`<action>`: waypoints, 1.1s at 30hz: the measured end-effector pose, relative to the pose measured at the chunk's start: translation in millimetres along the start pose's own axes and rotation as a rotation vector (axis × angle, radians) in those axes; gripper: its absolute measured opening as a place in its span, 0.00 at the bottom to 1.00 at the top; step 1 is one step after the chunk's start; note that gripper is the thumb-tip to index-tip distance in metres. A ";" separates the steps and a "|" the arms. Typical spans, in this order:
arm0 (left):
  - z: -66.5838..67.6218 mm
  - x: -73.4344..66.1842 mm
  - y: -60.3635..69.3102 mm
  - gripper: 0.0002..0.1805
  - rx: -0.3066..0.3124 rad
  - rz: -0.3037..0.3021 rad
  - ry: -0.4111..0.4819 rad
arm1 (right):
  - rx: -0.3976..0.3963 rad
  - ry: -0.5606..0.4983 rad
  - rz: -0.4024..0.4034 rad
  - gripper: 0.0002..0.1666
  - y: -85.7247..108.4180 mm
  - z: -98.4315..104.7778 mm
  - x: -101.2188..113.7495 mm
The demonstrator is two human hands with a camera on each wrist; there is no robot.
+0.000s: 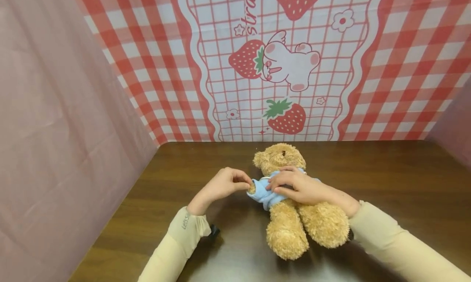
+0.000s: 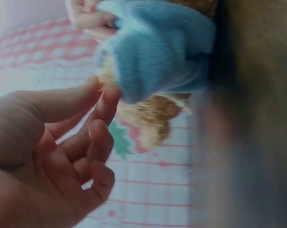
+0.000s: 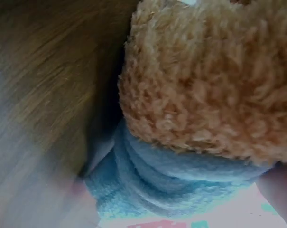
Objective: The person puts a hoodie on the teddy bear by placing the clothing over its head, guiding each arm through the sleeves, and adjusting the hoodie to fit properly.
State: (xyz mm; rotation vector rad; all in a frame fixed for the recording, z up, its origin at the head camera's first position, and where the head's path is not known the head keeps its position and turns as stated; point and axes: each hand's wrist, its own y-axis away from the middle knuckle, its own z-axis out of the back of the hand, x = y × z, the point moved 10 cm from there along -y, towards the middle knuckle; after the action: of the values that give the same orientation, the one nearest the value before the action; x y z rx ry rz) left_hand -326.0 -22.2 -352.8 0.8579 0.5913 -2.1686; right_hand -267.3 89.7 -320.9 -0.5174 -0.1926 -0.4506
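Note:
A tan teddy bear (image 1: 288,233) in a light blue top (image 1: 263,192) lies on its back, head toward the wall and legs toward me. My left hand (image 1: 226,186) pinches the tip of the bear's furry arm (image 2: 106,73) between thumb and index finger, where it pokes out of the blue sleeve (image 2: 143,61). My right hand (image 1: 301,186) lies across the bear's chest and grips the blue cloth, its fingertips at a fold in the left wrist view. In the right wrist view, the bear's fur (image 3: 205,90) and the rumpled top (image 3: 181,180) hide most of that hand.
The bear lies on a dark brown wooden table (image 1: 397,184). Behind the table hangs a red and white checked cloth (image 1: 412,69) printed with strawberries. A pale pink curtain (image 1: 66,130) hangs at the left. A small black object (image 1: 214,231) shows at the left cuff.

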 end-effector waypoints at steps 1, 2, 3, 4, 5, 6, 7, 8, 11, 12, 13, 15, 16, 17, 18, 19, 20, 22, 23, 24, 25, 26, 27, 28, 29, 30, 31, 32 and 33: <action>2.8 -7.4 1.7 0.04 -0.011 -0.031 -0.066 | -0.002 0.002 -0.004 0.08 -0.2 0.6 -0.3; 4.0 -15.5 3.3 0.05 -0.022 -0.071 -0.138 | -0.001 0.002 -0.010 0.08 -0.2 1.1 -0.5; 3.7 -23.1 4.2 0.05 -0.033 -0.111 -0.216 | 0.003 -0.002 -0.018 0.07 -0.1 1.5 -0.9; 2.3 -30.0 4.9 0.05 -0.046 -0.158 -0.297 | 0.007 -0.009 -0.025 0.06 -0.6 1.7 -1.4; 0.4 -36.7 5.7 0.05 -0.064 -0.203 -0.370 | 0.015 -0.017 -0.033 0.06 -1.0 1.2 -2.0; -2.4 -41.9 6.4 0.06 -0.080 -0.244 -0.445 | 0.026 -0.029 -0.041 0.06 -1.4 0.2 -2.6; -5.4 -45.6 6.9 0.07 -0.096 -0.272 -0.511 | 0.037 -0.037 -0.049 0.06 -2.0 -1.1 -3.1; -8.8 -47.8 7.4 0.07 -0.105 -0.292 -0.562 | 0.049 -0.048 -0.059 0.06 -2.7 -2.5 -3.5; -17.0 -48.3 8.3 0.11 -0.088 -0.298 -0.593 | 0.065 -0.063 -0.095 0.06 -4.6 -5.7 -5.9; -19.2 -47.3 8.2 0.12 -0.073 -0.290 -0.592 | 0.061 -0.069 -0.108 0.07 -5.2 -6.1 -6.8; -20.9 -46.2 8.1 0.13 -0.060 -0.280 -0.583 | 0.053 -0.071 -0.124 0.07 -5.7 -6.2 -8.3; -23.5 -44.9 7.4 0.15 -0.036 -0.264 -0.582 | 0.029 -0.070 -0.154 0.07 -6.4 -6.0 -11.5; -24.6 -45.3 7.1 0.15 -0.029 -0.264 -0.600 | 0.015 -0.069 -0.168 0.07 -6.4 -5.9 -13.2; -25.7 -46.0 6.8 0.16 -0.023 -0.269 -0.626 | 0.001 -0.069 -0.175 0.08 -6.5 -5.7 -14.4; -26.7 -47.4 6.8 0.16 -0.021 -0.279 -0.660 | -0.010 -0.072 -0.181 0.08 -6.5 -5.5 -15.2; -27.6 -49.0 6.8 0.16 -0.021 -0.293 -0.693 | -0.019 -0.072 -0.188 0.08 -6.2 -5.5 -16.2; -28.7 -51.2 7.0 0.14 -0.023 -0.312 -0.726 | -0.027 -0.072 -0.191 0.08 -6.0 -5.2 -16.7; -30.6 -56.8 7.9 0.11 -0.031 -0.361 -0.778 | -0.040 -0.072 -0.186 0.08 -5.7 -4.4 -16.8; -31.2 -59.2 8.5 0.09 -0.034 -0.381 -0.795 | -0.043 -0.076 -0.184 0.08 -5.8 -4.2 -16.7; -31.5 -60.9 9.2 0.08 -0.038 -0.398 -0.807 | -0.044 -0.073 -0.179 0.08 -5.9 -3.8 -16.2; -31.8 -62.2 9.9 0.07 -0.039 -0.409 -0.813 | -0.045 -0.071 -0.176 0.08 -6.1 -3.5 -15.8; -32.2 -62.9 10.5 0.06 -0.037 -0.419 -0.820 | -0.043 -0.070 -0.173 0.08 -6.2 -3.4 -15.6; -32.5 -63.3 11.1 0.06 -0.032 -0.425 -0.826 | -0.041 -0.071 -0.173 0.08 -6.3 -3.3 -15.5; -32.8 -63.3 11.7 0.06 -0.029 -0.430 -0.835 | -0.039 -0.073 -0.175 0.08 -6.2 -3.3 -15.8; -33.3 -63.2 12.2 0.06 -0.025 -0.435 -0.847 | -0.037 -0.081 -0.183 0.08 -6.1 -3.3 -16.6; -33.8 -63.2 12.6 0.07 -0.023 -0.441 -0.857 | -0.037 -0.087 -0.195 0.08 -5.7 -3.0 -17.7; -34.2 -63.5 12.8 0.07 -0.022 -0.449 -0.864 | -0.038 -0.093 -0.204 0.08 -5.2 -2.6 -18.7; -34.5 -63.6 12.9 0.07 -0.026 -0.456 -0.871 | -0.041 -0.099 -0.217 0.08 -4.7 -2.2 -20.1; -34.5 -63.7 12.8 0.07 -0.032 -0.461 -0.876 | -0.047 -0.104 -0.223 0.08 -4.6 -1.6 -20.8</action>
State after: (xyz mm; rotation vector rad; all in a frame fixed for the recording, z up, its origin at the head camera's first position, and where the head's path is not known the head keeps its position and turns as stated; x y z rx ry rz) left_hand -269.5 20.1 -331.7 -0.3216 0.3774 -2.6274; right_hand -287.7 92.9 -326.3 -0.5686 -0.3419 -0.6472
